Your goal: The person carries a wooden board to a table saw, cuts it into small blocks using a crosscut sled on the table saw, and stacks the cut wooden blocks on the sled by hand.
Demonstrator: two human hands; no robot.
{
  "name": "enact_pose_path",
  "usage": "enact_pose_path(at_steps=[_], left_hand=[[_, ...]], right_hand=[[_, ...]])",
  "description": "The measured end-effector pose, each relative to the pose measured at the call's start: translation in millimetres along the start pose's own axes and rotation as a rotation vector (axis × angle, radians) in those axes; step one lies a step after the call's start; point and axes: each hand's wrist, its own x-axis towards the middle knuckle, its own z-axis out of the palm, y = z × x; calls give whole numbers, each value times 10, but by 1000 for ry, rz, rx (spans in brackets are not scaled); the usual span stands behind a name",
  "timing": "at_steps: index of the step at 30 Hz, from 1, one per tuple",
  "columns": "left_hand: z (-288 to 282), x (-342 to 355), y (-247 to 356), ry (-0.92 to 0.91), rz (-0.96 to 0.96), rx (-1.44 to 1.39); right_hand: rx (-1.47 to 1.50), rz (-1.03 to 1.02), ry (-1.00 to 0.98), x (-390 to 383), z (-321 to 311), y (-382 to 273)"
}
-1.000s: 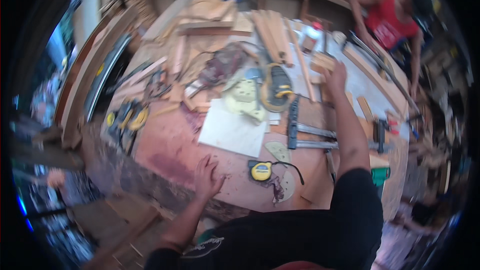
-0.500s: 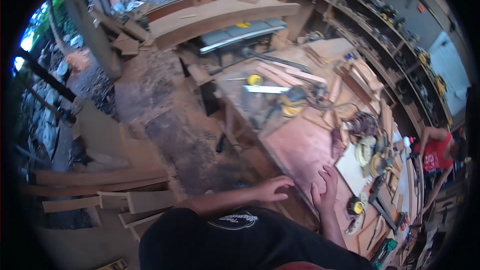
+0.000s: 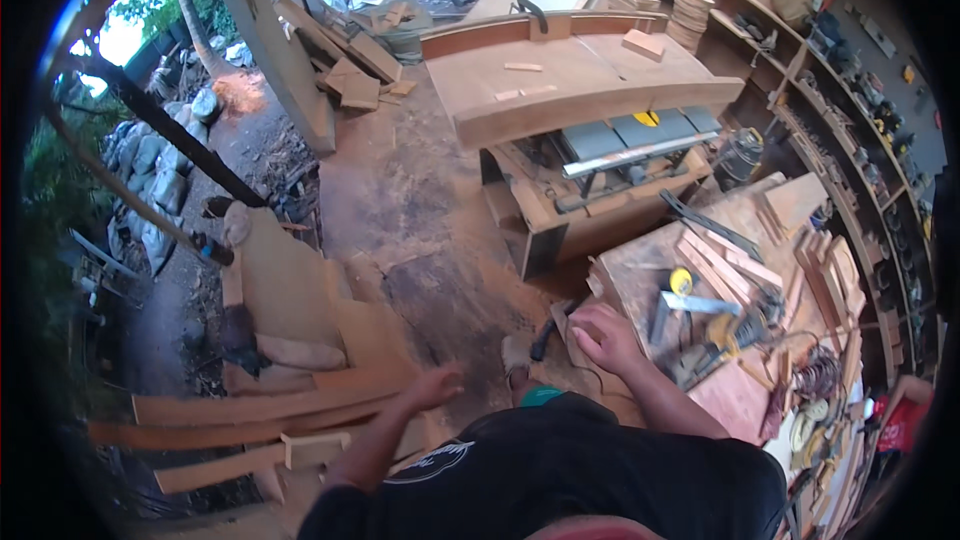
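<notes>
Both of my 2 hands look released: my left hand [image 3: 432, 388] hangs with loose fingers over the floor [image 3: 430, 305], nearest the long planks [image 3: 250, 406], and my right hand [image 3: 608, 338] is half curled, thumb apart from the fingers, just beside the left edge of the workbench [image 3: 632, 275]. The planks lie at my lower left, stacked unevenly and roughly side by side. On the bench surface, a round yellow thing [image 3: 681, 282] sits near the left corner, with a pale straight strip [image 3: 700, 303] beside it, thin wood strips [image 3: 722, 265] farther in, and a yellow-and-black power tool [image 3: 730, 335] along the left edge.

To stand and turn well here, I judge it best to keep my right forearm off that edge, leave the strip's end unbumped, and look where my foot [image 3: 516, 355] goes, since a black handle-like thing [image 3: 541, 342] is near it.

My left fingers are blurred, so their exact curl is unclear. I cannot tell whether my right hand touches the bench. My right arm covers part of its left edge, and a co-worker in red [image 3: 905, 418] is cut off at the far right.
</notes>
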Motion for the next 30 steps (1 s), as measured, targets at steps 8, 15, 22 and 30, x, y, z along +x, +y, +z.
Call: enact_pose_path(at_steps=[8, 15, 22, 30], left_hand=[[215, -274, -1927, 424, -303, -557], [-1005, 308, -2029, 464, -611, -484], [-3071, 2156, -2410, 165, -476, -119], [-6770, 4838, -3789, 307, -268, -8]], right_hand=[[44, -115, -84, 3293, 382, 1119], [-378, 125, -206, 5864, 610, 2727], [-703, 595, -154, 6722, 661, 4135], [-838, 734, -210, 6972, 781, 4087]])
